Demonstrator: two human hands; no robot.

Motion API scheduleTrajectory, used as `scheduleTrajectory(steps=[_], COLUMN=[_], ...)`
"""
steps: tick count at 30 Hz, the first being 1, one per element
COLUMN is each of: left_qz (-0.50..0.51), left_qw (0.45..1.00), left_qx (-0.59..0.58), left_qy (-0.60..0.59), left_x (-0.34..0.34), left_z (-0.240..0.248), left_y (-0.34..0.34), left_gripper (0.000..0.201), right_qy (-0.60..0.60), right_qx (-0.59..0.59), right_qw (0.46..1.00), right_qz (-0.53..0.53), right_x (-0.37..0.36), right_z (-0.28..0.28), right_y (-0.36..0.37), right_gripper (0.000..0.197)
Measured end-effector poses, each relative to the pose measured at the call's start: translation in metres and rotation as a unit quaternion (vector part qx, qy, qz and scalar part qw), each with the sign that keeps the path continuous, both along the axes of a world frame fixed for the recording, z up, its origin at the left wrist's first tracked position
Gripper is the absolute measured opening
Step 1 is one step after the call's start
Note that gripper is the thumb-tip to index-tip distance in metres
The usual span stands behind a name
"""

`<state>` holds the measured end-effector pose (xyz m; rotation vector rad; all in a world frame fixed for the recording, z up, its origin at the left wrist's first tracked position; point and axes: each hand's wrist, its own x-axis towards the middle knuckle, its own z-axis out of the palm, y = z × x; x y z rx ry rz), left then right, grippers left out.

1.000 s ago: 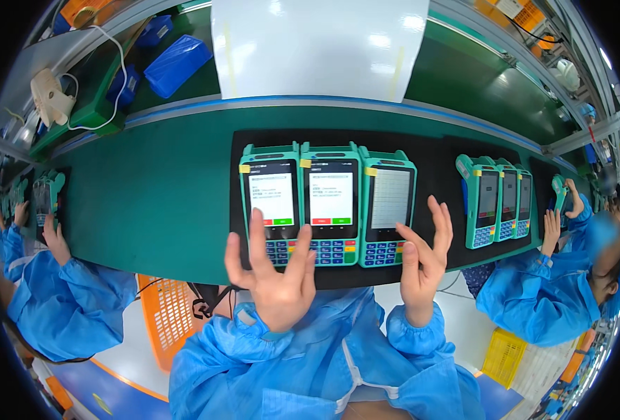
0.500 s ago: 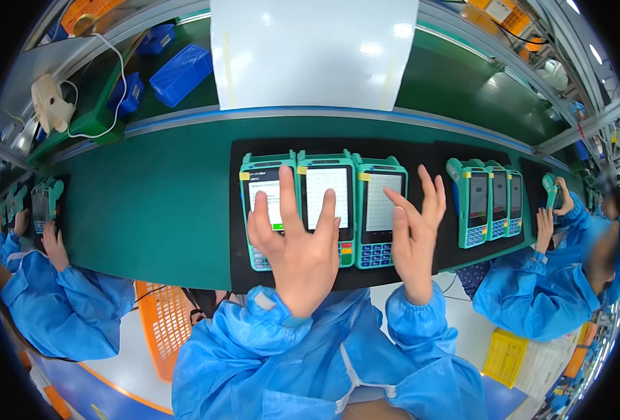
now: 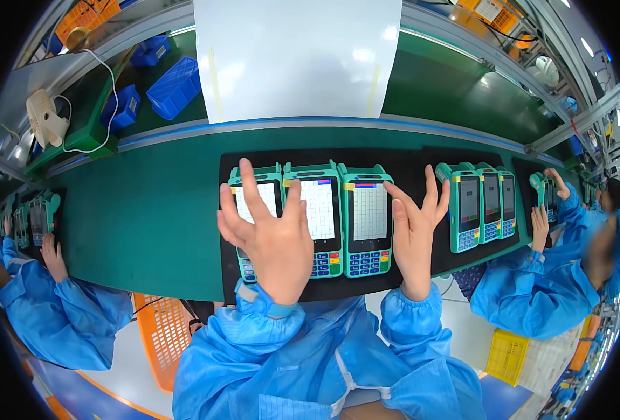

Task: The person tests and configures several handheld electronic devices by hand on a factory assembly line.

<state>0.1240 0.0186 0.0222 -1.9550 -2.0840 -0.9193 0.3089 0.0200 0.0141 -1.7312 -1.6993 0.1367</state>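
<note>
Three green handheld payment terminals stand side by side on a black mat (image 3: 303, 292), their screens lit with white grids. My left hand (image 3: 276, 248) spreads its fingers over the left terminal (image 3: 273, 194) and the near edge of the middle terminal (image 3: 323, 220), hiding part of both. It holds nothing; whether a fingertip touches glass I cannot tell. At the right terminal (image 3: 369, 217), my right hand (image 3: 414, 241) has its fingers apart, the index fingertip by the screen's upper right corner. Coloured strips show atop the middle and right screens.
Three more terminals (image 3: 491, 192) stand to the right, beside a co-worker (image 3: 541, 280) handling another one. Another co-worker (image 3: 65, 308) sits at the left. Blue bins (image 3: 175, 87) and a white corded device (image 3: 46, 119) lie beyond the green tabletop (image 3: 142, 210). A white sheet (image 3: 296, 56) hangs ahead.
The screens have gone from text and list pages to white grids with coloured strips. My left hand has moved left and slightly down relative to the terminals; my right index finger has shifted toward the screen's upper corner.
</note>
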Motion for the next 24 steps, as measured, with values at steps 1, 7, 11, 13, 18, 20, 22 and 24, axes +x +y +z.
scheduleTrajectory(steps=[1,7,11,13,18,20,22,24], left_qz=[-0.001,-0.017,-0.038,-0.049,-0.055,-0.057,-0.058,-0.065], left_qw=[1.000,1.000,0.998,0.997,0.997,0.997,0.997,0.997], left_qx=[0.002,-0.004,-0.020,-0.026,-0.032,-0.027,-0.030,-0.026], left_qy=[0.003,0.016,0.049,0.060,0.054,0.052,0.050,0.045], left_x=[-0.002,-0.006,-0.011,-0.013,-0.014,-0.016,-0.018,-0.018], left_z=[0.000,-0.005,-0.012,-0.016,-0.026,-0.028,-0.029,-0.029], left_y=[-0.001,-0.008,-0.033,-0.048,-0.071,-0.073,-0.072,-0.070], left_gripper=[0.024,0.026,0.027,0.028,0.029,0.030,0.031,0.031], right_qy=[0.002,-0.006,-0.012,-0.016,-0.019,-0.019,-0.019,-0.019], right_qx=[-0.001,-0.020,-0.047,-0.065,-0.082,-0.079,-0.075,-0.071], right_qw=[1.000,1.000,0.999,0.998,0.996,0.996,0.996,0.997], right_qz=[0.002,0.006,0.016,0.017,0.034,0.034,0.035,0.036], right_x=[0.001,0.002,0.006,0.008,0.013,0.014,0.014,0.012], right_z=[-0.001,-0.003,-0.005,-0.007,-0.009,-0.008,-0.008,-0.007], right_y=[-0.001,-0.017,-0.046,-0.061,-0.076,-0.075,-0.072,-0.069], right_gripper=[0.026,0.025,0.024,0.024,0.025,0.025,0.025,0.025])
